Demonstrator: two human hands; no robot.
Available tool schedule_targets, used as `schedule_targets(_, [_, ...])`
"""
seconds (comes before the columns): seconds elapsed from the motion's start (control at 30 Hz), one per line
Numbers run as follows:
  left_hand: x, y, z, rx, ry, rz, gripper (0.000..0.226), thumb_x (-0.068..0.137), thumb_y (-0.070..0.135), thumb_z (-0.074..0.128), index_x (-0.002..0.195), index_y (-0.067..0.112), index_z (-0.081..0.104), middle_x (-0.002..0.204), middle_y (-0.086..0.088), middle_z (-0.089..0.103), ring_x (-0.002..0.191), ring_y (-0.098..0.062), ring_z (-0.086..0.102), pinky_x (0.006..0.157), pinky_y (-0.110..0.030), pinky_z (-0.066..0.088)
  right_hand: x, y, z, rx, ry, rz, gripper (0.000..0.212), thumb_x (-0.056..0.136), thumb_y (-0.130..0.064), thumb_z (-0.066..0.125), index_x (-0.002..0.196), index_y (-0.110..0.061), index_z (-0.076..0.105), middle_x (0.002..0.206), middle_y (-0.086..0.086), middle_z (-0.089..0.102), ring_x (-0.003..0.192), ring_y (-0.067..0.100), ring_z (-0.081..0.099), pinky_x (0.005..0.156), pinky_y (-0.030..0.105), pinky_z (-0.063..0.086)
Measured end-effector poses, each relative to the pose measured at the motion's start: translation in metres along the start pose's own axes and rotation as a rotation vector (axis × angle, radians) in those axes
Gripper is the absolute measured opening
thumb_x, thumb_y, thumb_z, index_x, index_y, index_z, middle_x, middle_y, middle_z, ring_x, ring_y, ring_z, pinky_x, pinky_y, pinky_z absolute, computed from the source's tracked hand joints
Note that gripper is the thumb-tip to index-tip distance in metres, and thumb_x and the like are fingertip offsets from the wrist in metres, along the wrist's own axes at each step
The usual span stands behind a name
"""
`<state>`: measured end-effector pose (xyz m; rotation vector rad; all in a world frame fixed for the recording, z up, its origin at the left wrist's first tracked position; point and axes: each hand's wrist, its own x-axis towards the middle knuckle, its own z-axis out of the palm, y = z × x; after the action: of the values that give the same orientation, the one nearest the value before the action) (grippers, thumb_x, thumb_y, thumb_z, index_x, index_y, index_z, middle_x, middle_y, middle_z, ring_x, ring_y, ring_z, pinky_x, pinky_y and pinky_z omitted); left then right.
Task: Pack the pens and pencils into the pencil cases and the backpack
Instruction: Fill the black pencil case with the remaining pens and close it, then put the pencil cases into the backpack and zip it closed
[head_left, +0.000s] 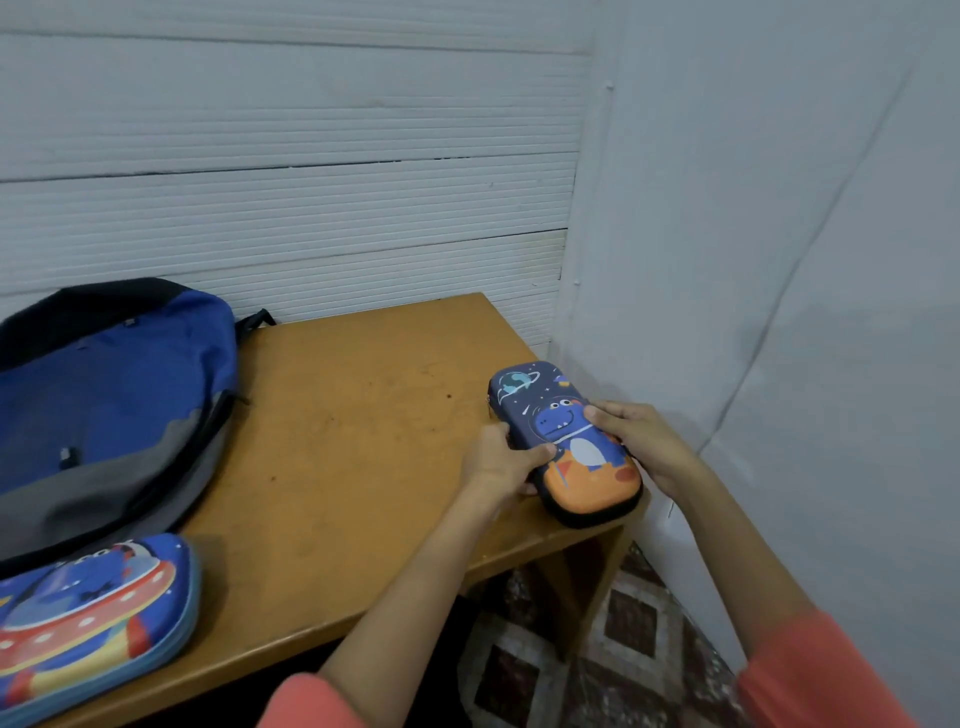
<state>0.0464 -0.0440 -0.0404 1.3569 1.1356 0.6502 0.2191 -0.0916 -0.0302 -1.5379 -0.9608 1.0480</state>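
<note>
A dark blue pencil case with a dinosaur and an orange end (550, 415) lies closed at the right edge of the wooden table (353, 441). My left hand (501, 462) grips its left side, thumb on the lid. My right hand (639, 441) grips its right side, fingers curled over the top. A second pencil case with a UFO picture (93, 613) lies closed at the table's front left. A blue, black and grey backpack (104, 405) lies flat at the back left. No pens or pencils are visible.
A ribbed white wall runs behind the table, and a grey-white sheet hangs close on the right. The table's right edge is just beside the dinosaur case. A patterned floor (597, 649) shows below.
</note>
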Motion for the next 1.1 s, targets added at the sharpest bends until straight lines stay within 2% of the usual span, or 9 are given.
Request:
schedule_targets(0.17, [-0.006, -0.004, -0.004, 0.020, -0.020, 0.017, 0.032, 0.083, 0.015, 0.074, 0.109, 0.014, 0.055, 0.112, -0.006, 0.062, 0.102, -0.023, 0.064, 0.070, -0.039, 0.060, -0.001, 0.009, 0.004, -0.010, 0.050, 0.036, 0.021, 0.095, -0.018, 0.059, 0.110, -0.009, 0.070, 0.097, 0.007, 0.075, 0.074, 0.012, 0.072, 0.067, 0.020, 0.057])
schedule_targets(0.27, [-0.018, -0.003, -0.013, 0.017, -0.060, 0.026, 0.053, 0.085, 0.018, 0.073, 0.132, 0.010, 0.049, 0.129, -0.002, 0.054, 0.110, -0.018, 0.058, 0.066, -0.033, 0.059, -0.004, 0.003, 0.011, -0.130, 0.124, -0.002, 0.021, 0.095, -0.017, 0.060, 0.113, -0.009, 0.067, 0.096, 0.003, 0.074, 0.075, 0.010, 0.069, 0.072, 0.023, 0.056])
schedule_targets(0.4, [-0.038, -0.005, -0.039, 0.039, -0.067, 0.066, 0.059, 0.086, 0.022, 0.071, 0.139, 0.012, 0.046, 0.136, 0.001, 0.050, 0.116, -0.012, 0.052, 0.089, -0.037, 0.053, -0.013, -0.011, 0.033, -0.458, 0.295, -0.173, 0.049, 0.082, -0.038, 0.069, 0.125, -0.016, 0.064, 0.110, 0.005, 0.065, 0.103, 0.022, 0.062, 0.095, 0.041, 0.048])
schedule_targets(0.47, [-0.050, -0.008, -0.058, 0.071, -0.053, 0.088, 0.057, 0.086, 0.024, 0.071, 0.138, 0.015, 0.049, 0.131, 0.003, 0.054, 0.115, -0.009, 0.052, 0.092, -0.025, 0.048, -0.021, -0.017, 0.052, -0.473, 0.292, -0.264, 0.056, 0.077, -0.046, 0.069, 0.125, -0.017, 0.065, 0.116, 0.008, 0.064, 0.111, 0.024, 0.059, 0.098, 0.041, 0.046])
schedule_targets(0.5, [-0.056, -0.009, -0.064, 0.081, -0.058, 0.096, 0.056, 0.086, 0.024, 0.071, 0.138, 0.016, 0.049, 0.129, 0.004, 0.054, 0.114, -0.008, 0.051, 0.089, -0.018, 0.046, -0.028, -0.022, 0.060, -0.468, 0.284, -0.284, 0.052, 0.081, -0.040, 0.071, 0.126, -0.015, 0.063, 0.120, 0.008, 0.061, 0.115, 0.024, 0.055, 0.100, 0.038, 0.042])
schedule_targets(0.6, [-0.075, -0.016, -0.094, 0.113, -0.048, 0.095, 0.057, 0.088, 0.026, 0.069, 0.140, 0.017, 0.047, 0.132, 0.002, 0.053, 0.120, -0.008, 0.048, 0.091, -0.015, 0.039, -0.044, -0.030, 0.090, -0.425, 0.202, -0.293, 0.045, 0.088, -0.027, 0.069, 0.131, -0.019, 0.059, 0.121, -0.003, 0.050, 0.113, 0.014, 0.046, 0.094, 0.026, 0.035])
schedule_targets(0.73, [-0.103, -0.022, -0.148, 0.138, 0.054, 0.083, 0.055, 0.089, 0.027, 0.067, 0.140, 0.017, 0.047, 0.135, 0.001, 0.052, 0.124, -0.010, 0.048, 0.095, -0.017, 0.039, -0.056, -0.032, 0.137, -0.393, 0.018, -0.273, 0.047, 0.088, -0.034, 0.067, 0.133, -0.028, 0.056, 0.122, -0.003, 0.051, 0.103, 0.012, 0.047, 0.087, 0.030, 0.039])
schedule_targets(0.9, [-0.136, -0.025, -0.206, 0.029, 0.207, 0.105, 0.045, 0.088, 0.015, 0.068, 0.131, 0.012, 0.053, 0.129, -0.007, 0.057, 0.122, -0.015, 0.053, 0.089, -0.013, 0.043, -0.067, -0.033, 0.194, -0.345, -0.193, -0.199, 0.050, 0.088, -0.039, 0.065, 0.136, -0.029, 0.053, 0.128, 0.001, 0.052, 0.107, 0.016, 0.048, 0.091, 0.036, 0.046])
schedule_targets(1.1, [-0.176, -0.029, -0.285, 0.046, 0.407, 0.120, 0.038, 0.087, 0.017, 0.070, 0.123, 0.014, 0.060, 0.123, -0.005, 0.063, 0.113, -0.013, 0.060, 0.086, -0.014, 0.047, -0.078, -0.029, 0.257, -0.259, -0.369, -0.069, 0.046, 0.090, -0.039, 0.063, 0.133, -0.028, 0.053, 0.119, 0.004, 0.056, 0.098, 0.018, 0.059, 0.061, 0.031, 0.051])
